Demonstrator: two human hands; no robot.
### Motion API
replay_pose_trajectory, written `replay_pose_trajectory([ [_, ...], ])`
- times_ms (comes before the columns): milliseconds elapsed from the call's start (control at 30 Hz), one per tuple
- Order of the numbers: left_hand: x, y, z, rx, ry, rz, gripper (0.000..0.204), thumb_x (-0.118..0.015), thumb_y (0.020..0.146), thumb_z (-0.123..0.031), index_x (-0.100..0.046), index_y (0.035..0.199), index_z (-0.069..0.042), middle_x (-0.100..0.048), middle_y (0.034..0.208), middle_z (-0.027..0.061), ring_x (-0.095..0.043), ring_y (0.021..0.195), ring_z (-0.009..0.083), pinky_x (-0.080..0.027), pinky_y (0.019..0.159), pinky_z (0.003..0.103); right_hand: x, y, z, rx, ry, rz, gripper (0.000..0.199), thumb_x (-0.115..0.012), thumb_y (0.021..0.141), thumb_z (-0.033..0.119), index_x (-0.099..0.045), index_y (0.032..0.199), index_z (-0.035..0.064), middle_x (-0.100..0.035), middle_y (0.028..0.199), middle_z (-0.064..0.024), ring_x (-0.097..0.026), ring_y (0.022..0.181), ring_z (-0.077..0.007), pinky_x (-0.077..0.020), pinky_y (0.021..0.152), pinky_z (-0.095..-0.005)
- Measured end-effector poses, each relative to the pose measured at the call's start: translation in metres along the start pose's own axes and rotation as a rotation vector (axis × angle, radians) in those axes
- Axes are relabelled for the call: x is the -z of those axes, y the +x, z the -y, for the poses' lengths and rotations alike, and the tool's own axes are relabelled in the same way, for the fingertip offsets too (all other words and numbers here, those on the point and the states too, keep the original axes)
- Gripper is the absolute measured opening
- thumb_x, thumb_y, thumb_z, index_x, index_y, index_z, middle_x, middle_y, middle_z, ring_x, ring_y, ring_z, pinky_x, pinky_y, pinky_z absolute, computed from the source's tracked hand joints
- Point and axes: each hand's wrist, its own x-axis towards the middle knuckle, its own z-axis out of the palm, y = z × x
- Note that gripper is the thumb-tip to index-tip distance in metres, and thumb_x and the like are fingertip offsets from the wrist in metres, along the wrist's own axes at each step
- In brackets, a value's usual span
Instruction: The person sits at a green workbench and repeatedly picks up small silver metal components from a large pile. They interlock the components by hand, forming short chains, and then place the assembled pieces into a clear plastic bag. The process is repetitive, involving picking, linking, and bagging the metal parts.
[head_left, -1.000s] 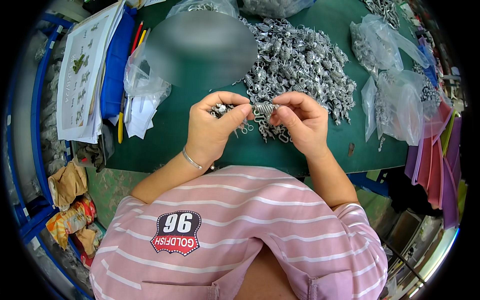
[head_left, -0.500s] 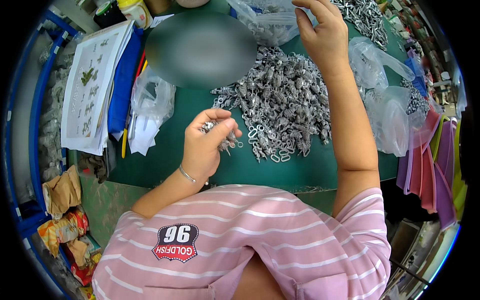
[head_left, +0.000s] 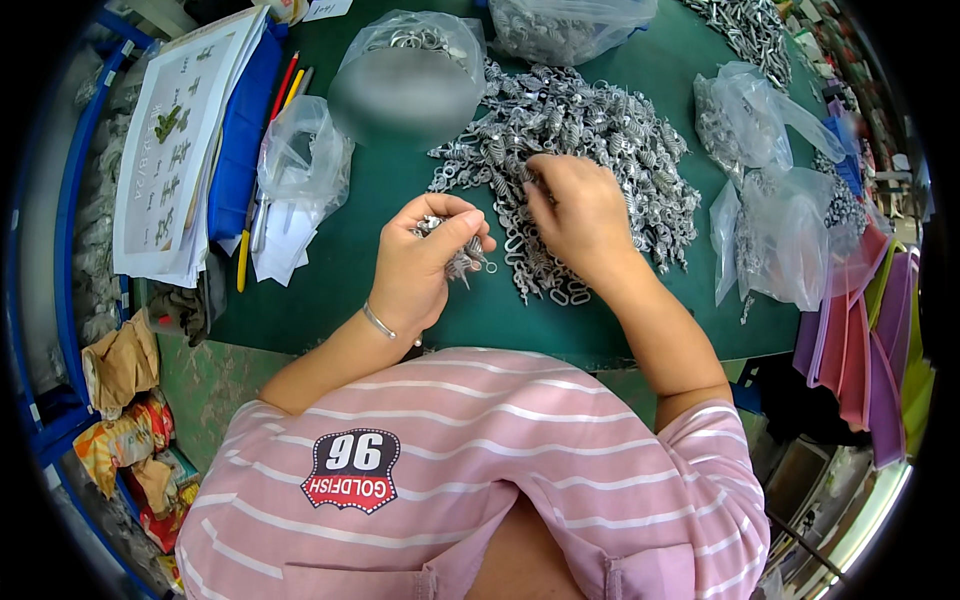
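My left hand (head_left: 418, 255) is closed around a bunch of small silver metal pieces (head_left: 466, 262), some with rings that poke out past the fingertips. Reaching in from the right, my right hand (head_left: 582, 215) rests at the near side of a large heap of small grey metal parts (head_left: 645, 165), many of them ribbed. Its fingers are bent together and point down into the heap, and whatever lies between them is hidden. Oval metal links (head_left: 568, 295) lie at the heap's near edge.
Clear plastic bags of metal parts stand behind the heap (head_left: 570, 35) and to its right (head_left: 785, 235). A bag with rings (head_left: 415, 40) is at the back, partly blurred. Printed sheets (head_left: 165, 170), a blue tray (head_left: 240, 130) and pens (head_left: 284, 85) are at the left of the green table (head_left: 460, 325).
My right hand has come down from the bag at the back to the near side of the heap. My left hand keeps its bunch of pieces, nearly in place. The view has shifted slightly.
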Motion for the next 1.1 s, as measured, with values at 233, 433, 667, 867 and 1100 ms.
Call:
replay_pose_trajectory([
  [233, -0.011, -0.002, -0.001, 0.028, 0.001, 0.062, 0.02, -0.061, 0.086, -0.013, -0.056, 0.101, -0.001, -0.062, 0.081, 0.0087, -0.063, 0.071, 0.0175, -0.05, 0.057, 0.024, 0.019, -0.023, 0.012, -0.316, 0.831, 0.034, 0.025, -0.067, 0.079, 0.005, -0.058, 0.102, 0.0016, -0.065, 0.088, -0.0085, -0.062, 0.077, -0.0117, -0.0494, 0.066, -0.0237],
  [433, -0.006, -0.002, 0.003, -0.018, -0.003, 0.054, 0.014, -0.06, 0.086, -0.013, -0.058, 0.093, -0.001, -0.062, 0.079, 0.0088, -0.063, 0.07, 0.0175, -0.05, 0.056, 0.025, 0.016, -0.032, 0.021, -0.347, 0.952, -0.006, 0.029, -0.07, 0.076, 0.002, -0.058, 0.102, 0.0005, -0.065, 0.089, -0.0077, -0.062, 0.077, -0.0108, -0.0505, 0.066, -0.0228],
  [667, -0.007, -0.004, 0.003, -0.069, 0.001, 0.049, 0.011, -0.06, 0.086, -0.012, -0.058, 0.087, -0.002, -0.063, 0.078, 0.0086, -0.063, 0.07, 0.0174, -0.05, 0.057, 0.025, 0.018, -0.041, 0.02, -0.486, 1.067, 0.105, 0.024, -0.07, 0.078, 0.007, -0.063, 0.099, -0.0002, -0.063, 0.082, -0.0047, -0.059, 0.069, -0.0075, -0.049, 0.06, -0.0205],
  [867, -0.007, -0.004, 0.003, -0.067, 0.036, 0.053, 0.011, -0.061, 0.085, -0.013, -0.057, 0.086, -0.002, -0.063, 0.078, 0.009, -0.063, 0.07, 0.0169, -0.05, 0.057, 0.026, 0.02, -0.041, 0.025, -0.593, 1.191, 0.113, 0.02, -0.067, 0.082, 0.008, -0.063, 0.099, -0.0017, -0.062, 0.079, -0.0028, -0.058, 0.068, -0.006, -0.0485, 0.059, -0.02],
  [1100, -0.008, -0.005, 0.003, -0.042, 0.025, 0.054, 0.014, -0.062, 0.084, -0.012, -0.058, 0.092, 0.0, -0.063, 0.08, 0.01, -0.063, 0.071, 0.0169, -0.049, 0.058, 0.025, 0.018, -0.037, 0.02, -0.257, 0.754, -0.069, 0.022, -0.07, 0.075, 0.003, -0.064, 0.096, -0.0003, -0.064, 0.081, -0.0073, -0.061, 0.068, -0.0124, -0.0501, 0.06, -0.022],
])
